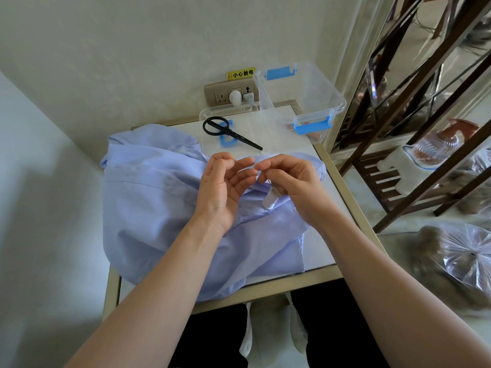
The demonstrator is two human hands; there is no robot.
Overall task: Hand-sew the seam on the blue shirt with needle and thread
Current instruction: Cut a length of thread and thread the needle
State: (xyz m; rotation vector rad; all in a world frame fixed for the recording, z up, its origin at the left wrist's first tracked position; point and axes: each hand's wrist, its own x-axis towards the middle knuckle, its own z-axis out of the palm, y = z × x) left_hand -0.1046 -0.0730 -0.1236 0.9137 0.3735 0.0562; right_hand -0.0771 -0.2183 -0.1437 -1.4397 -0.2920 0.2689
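A light blue shirt (159, 208) of smooth woven cotton lies rumpled over most of a small white-topped counter (316, 253) with a pale metal rim, its near hem drooping over the near edge. Both hands hover above the shirt's right half, fingertips almost meeting. The left hand (225, 187) is turned palm up with its fingers curled, its grip closed as thumb and forefinger pinch a fine thread (271, 185). The right hand (289, 181) pinches the same thread just beside it, and a strand runs down from those fingertips to a small white cylindrical spool (270, 200); the spool seems to rest on the cloth under the right hand's lower fingers, though the view is too coarse to say whether they hold it. On the far side of the counter, black-handled scissors (228, 132) lie closed on a flat clear plastic lid (247, 120). To the right of that stands a clear rectangular storage box (300, 96) with blue clip handles. A beige wall socket (228, 95) sits behind them, and a dark wooden shelf (398, 160) stands at the far right.
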